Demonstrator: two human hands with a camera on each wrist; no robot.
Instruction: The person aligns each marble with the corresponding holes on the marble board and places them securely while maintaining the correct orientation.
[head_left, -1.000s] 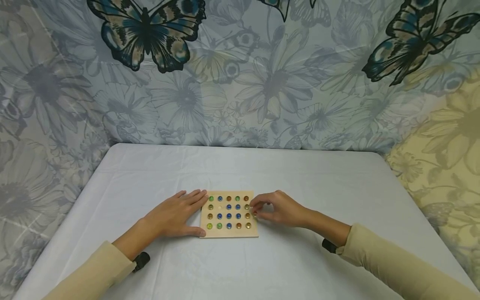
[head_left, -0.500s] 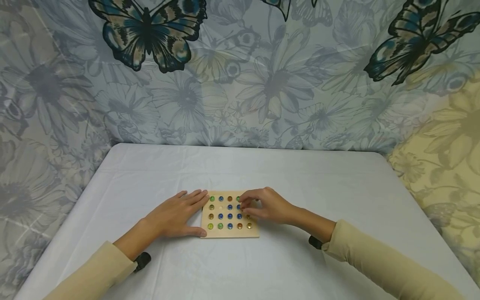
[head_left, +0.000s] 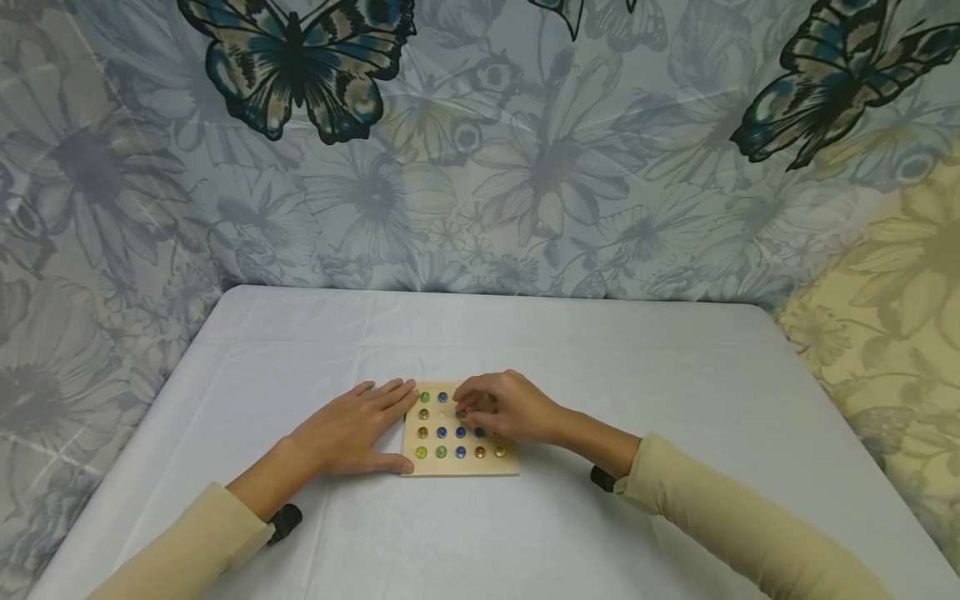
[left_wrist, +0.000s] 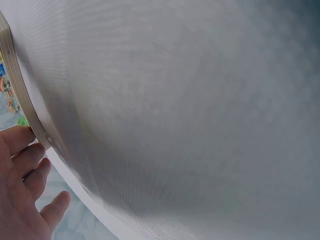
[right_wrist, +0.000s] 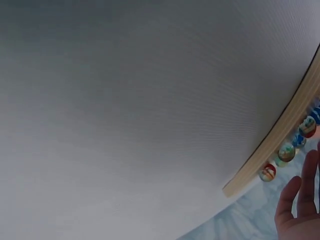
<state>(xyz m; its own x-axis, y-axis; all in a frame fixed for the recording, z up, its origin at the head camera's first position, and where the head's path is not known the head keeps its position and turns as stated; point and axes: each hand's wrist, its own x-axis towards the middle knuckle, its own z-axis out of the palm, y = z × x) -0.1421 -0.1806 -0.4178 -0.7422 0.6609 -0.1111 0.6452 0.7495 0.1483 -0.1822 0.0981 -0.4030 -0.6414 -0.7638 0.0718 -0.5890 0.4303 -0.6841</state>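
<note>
A square wooden board lies on the table, with rows of glass marbles in its hollows. Its second row from the back has one bare hollow. My left hand rests flat at the board's left side, fingers spread, fingertips and thumb on the edge. Over the board, my right hand pinches an amber marble between thumb and forefinger, just right of that hollow, hiding the board's back right part. The left wrist view has left fingers at the board edge; in the right wrist view, right fingers show beside marbles.
A white cloth covers the table around the board. Behind it hangs a backdrop printed with flowers and butterflies. Each wrist carries a small black camera, such as the left one.
My right hand has moved left from the board's right edge to over its middle, carrying the amber marble. The left hand stays in place on the board.
</note>
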